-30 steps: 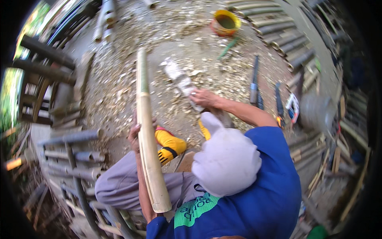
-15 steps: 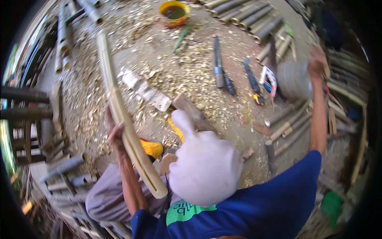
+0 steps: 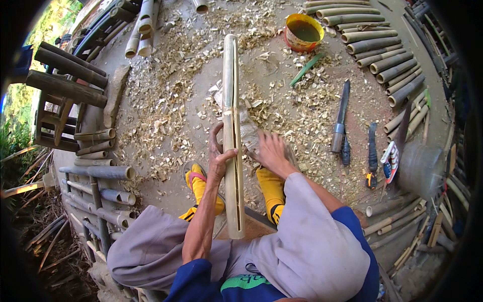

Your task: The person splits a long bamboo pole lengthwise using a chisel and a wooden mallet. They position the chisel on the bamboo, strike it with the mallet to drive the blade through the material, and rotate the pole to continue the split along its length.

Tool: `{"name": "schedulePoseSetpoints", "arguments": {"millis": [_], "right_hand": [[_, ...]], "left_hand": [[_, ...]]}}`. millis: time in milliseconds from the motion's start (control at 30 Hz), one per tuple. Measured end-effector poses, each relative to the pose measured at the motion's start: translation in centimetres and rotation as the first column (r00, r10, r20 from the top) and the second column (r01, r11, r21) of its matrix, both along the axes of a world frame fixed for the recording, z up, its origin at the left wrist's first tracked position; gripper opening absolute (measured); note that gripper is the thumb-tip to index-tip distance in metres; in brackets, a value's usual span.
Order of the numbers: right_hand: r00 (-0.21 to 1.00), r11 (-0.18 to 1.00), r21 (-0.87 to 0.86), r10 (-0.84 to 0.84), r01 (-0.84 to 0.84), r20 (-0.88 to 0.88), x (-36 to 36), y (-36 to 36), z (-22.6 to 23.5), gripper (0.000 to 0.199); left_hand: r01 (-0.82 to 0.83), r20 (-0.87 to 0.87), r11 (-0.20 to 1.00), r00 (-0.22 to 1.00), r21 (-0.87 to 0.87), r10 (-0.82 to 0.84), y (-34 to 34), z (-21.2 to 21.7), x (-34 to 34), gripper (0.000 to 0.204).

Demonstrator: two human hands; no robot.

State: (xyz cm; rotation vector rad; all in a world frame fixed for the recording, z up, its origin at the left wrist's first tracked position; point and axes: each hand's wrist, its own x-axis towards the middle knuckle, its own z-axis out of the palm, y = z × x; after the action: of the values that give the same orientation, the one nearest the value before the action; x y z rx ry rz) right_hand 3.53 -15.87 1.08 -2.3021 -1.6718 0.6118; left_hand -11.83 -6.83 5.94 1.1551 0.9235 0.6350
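Can see partial dark lettering [image 3: 255,279] along the upper edge of the green patch [image 3: 237,285] on the blue shirt [image 3: 188,286]

The daylight is soft on the floor [image 3: 198,73], with only weak shadows; the greenery [image 3: 50,22] at far left is very bright. Toward the dark, round rim, the view is bent.

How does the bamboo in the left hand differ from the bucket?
The bamboo is long and slim; the bucket is short and round. The bamboo is pale, the bucket yellow and red. The left hand holds the bamboo, while the bucket stands on the floor.
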Motion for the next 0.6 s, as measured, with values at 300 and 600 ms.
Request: {"name": "schedulePoseSetpoints", "arguments": {"millis": [300, 600], "right_hand": [[0.985, 0.953, 0.297, 0.005, -0.057, 0.174, 6.6, 5.3, -3.3, 0.075], [0.966, 0.849, 0.512, -0.225, 0.130, 0.130, 15.4, 1.1, -2.1, 0.045]], "left_hand": [[0.012, -0.037, 0.995, 0.999, -0.103, -0.016, 1.5, -3.3, 2.8, 0.087], [0.005, -0.076, 0.998, 0.997, 0.065, -0.001, 3.0, -8.7, 3.6, 0.077]]}}
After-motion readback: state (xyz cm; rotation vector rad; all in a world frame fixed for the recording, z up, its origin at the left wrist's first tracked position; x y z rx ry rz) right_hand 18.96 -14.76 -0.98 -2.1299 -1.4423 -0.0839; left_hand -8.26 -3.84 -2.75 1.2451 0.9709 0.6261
